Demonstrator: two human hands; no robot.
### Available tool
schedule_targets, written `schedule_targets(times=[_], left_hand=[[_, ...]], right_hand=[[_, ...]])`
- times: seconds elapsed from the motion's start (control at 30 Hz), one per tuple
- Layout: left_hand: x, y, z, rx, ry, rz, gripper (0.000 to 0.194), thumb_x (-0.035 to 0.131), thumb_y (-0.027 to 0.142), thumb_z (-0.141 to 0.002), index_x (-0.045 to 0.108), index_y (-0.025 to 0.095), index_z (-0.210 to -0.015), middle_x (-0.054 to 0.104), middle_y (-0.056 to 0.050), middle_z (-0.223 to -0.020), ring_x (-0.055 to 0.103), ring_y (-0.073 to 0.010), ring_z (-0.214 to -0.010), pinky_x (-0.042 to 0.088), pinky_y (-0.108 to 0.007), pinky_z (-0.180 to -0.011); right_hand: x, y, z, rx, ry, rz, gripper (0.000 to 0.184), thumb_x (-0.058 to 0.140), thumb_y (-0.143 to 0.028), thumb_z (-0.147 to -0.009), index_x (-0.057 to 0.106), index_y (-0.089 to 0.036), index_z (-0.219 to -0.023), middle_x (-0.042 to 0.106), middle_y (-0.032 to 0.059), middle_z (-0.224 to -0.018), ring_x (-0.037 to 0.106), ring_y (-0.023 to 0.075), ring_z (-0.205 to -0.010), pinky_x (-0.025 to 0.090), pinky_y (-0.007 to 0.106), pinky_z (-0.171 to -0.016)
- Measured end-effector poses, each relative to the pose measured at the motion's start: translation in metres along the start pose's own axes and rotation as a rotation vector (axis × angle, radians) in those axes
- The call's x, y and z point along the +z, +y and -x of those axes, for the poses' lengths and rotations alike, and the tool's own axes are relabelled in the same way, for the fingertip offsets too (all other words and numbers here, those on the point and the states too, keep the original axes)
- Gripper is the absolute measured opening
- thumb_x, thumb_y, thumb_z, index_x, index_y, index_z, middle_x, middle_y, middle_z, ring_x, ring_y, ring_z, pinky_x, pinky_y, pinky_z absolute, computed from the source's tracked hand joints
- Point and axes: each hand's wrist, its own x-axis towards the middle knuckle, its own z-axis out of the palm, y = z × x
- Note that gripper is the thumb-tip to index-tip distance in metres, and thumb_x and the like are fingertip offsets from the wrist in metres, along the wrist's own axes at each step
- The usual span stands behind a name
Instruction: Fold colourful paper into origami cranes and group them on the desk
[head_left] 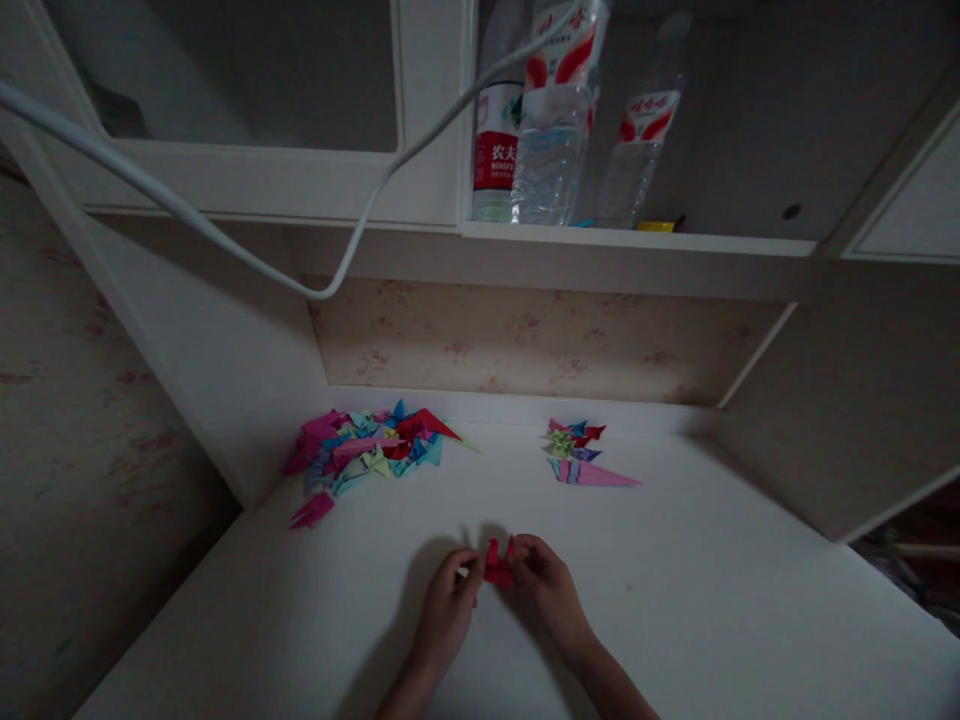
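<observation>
A small piece of red folded paper [496,570] is between my two hands, just over the white desktop, with pointed tips sticking up. My right hand [546,585] pinches its right side between thumb and fingers. At the left edge of the same paper, my left hand [452,592] has thumb and index fingertip closed together. My fingers hide part of the folds.
A heap of colourful origami pieces [367,447] lies at the back left, a magenta piece [312,511] in front. Back right are a smaller origami cluster [573,438] and a pink paper cone [598,474]. Bottles [553,150] stand on the shelf above; a white cable [247,258] hangs across.
</observation>
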Motion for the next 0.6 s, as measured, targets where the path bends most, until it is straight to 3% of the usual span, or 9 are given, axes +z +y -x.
schedule_targets(times=[0.1,0.23,0.6], left_hand=[[0.012,0.004,0.001,0.095,-0.036,-0.063,0.045,0.05,0.054,-0.083,0.07,0.017,-0.096,0.07,-0.009,-0.089,0.062,-0.0196,-0.074,0.047,-0.027,-0.067],[0.011,0.002,0.003,0.156,-0.126,-0.124,0.035,0.051,0.046,-0.085,0.073,0.018,-0.086,0.07,-0.008,-0.085,0.062,-0.0205,-0.078,0.046,-0.026,-0.071],[0.004,0.003,0.011,0.159,-0.149,-0.124,0.032,0.051,0.041,-0.086,0.07,0.017,-0.078,0.066,-0.005,-0.077,0.06,-0.0185,-0.074,0.044,-0.024,-0.068]], right_hand=[[-0.004,0.007,0.013,0.018,0.069,-0.049,0.029,0.066,-0.046,-0.076,0.062,-0.021,-0.091,0.068,0.0031,-0.079,0.064,0.0194,-0.071,0.05,0.029,-0.063],[-0.008,0.015,0.022,-0.006,0.155,-0.035,0.031,0.067,-0.045,-0.077,0.063,-0.02,-0.096,0.068,0.004,-0.079,0.064,0.0193,-0.073,0.051,0.029,-0.067],[-0.01,0.017,0.026,-0.017,0.087,0.064,0.03,0.065,-0.045,-0.08,0.065,-0.019,-0.094,0.068,0.0022,-0.071,0.062,0.0169,-0.066,0.049,0.025,-0.061]])
